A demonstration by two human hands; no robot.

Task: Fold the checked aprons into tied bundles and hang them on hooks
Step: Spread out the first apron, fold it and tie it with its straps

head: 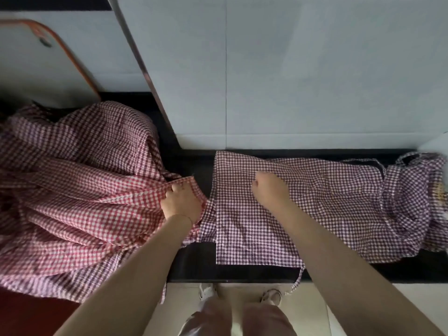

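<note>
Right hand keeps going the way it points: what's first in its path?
Likely the wall. The right hand rests on the flat purple checked apron and points toward the counter's back edge; depth unclear.

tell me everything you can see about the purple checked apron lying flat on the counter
The purple checked apron is thin woven cloth in small purple and white gingham, lightly creased. It lies spread flat on the dark counter, its left part folded into a straight-edged panel, its right end bunched up with a strap loop near the wall. A thin tie dangles over the counter's front edge. The right hand rests on it, fingers curled; whether it has a grip on the cloth is unclear. Its left edge meets the red checked pile.
</note>
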